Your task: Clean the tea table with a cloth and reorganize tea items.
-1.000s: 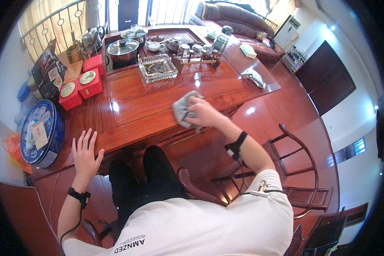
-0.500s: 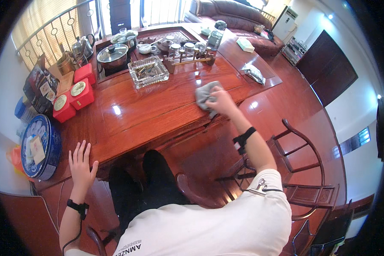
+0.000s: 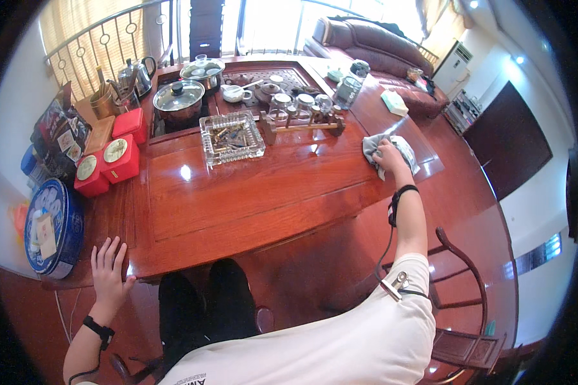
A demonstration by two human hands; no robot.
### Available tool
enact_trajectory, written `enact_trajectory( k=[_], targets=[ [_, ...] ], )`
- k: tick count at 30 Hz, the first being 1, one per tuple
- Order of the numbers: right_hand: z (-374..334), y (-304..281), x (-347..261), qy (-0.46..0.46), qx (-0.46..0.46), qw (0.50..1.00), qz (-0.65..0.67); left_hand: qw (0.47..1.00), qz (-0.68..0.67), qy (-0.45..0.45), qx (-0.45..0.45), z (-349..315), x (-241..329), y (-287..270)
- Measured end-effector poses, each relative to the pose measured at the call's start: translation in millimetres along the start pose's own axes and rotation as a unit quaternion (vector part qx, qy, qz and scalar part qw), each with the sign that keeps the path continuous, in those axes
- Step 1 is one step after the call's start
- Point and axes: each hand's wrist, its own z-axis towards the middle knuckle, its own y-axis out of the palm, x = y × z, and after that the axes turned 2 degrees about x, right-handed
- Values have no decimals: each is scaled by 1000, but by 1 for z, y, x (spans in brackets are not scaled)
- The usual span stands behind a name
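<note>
My right hand (image 3: 388,156) grips a grey cloth (image 3: 371,147) against the right part of the glossy red-brown wooden table (image 3: 237,205). Right beside the cloth lies a silver-white packet (image 3: 407,151), partly covered by my hand and wrist. At the near left edge, my left hand (image 3: 111,264) rests flat on the tabletop, fingers spread, holding nothing. A glass ashtray (image 3: 231,154) with cigarette butts stands mid-table. To its right is a wooden rack (image 3: 305,127) with several glass cups.
Along the left stand red boxes (image 3: 121,158) and a round blue tin (image 3: 70,221). Lidded pots (image 3: 178,102) sit in the table's far left recess, by a white cup (image 3: 236,94). A tissue pack (image 3: 394,102) lies far right. A wooden chair (image 3: 469,276) stands at right.
My right hand has slid the cloth farther right along the table, up to the silver-white packet. My left hand stays flat at the near left edge. The view has shifted slightly.
</note>
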Motion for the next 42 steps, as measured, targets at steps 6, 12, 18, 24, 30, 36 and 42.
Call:
enact_trajectory(
  k=[6,12,18,24,30,36,42],
  targets=[
    [118,13,-35,-4,-35,997,-75,1000,-21,-6,13,-13,6,-3],
    [167,48,48,-28,-15,995,-95,1000,-29,9,4,20,12,-4],
    [187,51,55,-135,-15,984,-119,999,-25,-15,23,0,11,0],
    [106,35,17,-75,-93,993,-25,998,-38,-19,47,-9,9,2],
    [6,19,-12,-82,-40,996,20,997,-45,-11,68,-7,8,3],
    [-66,13,-69,-156,59,983,78,995,-50,-18,83,-5,14,4],
    [-109,-13,-167,-144,53,979,135,994,-48,-10,96,0,13,8]
  ],
)
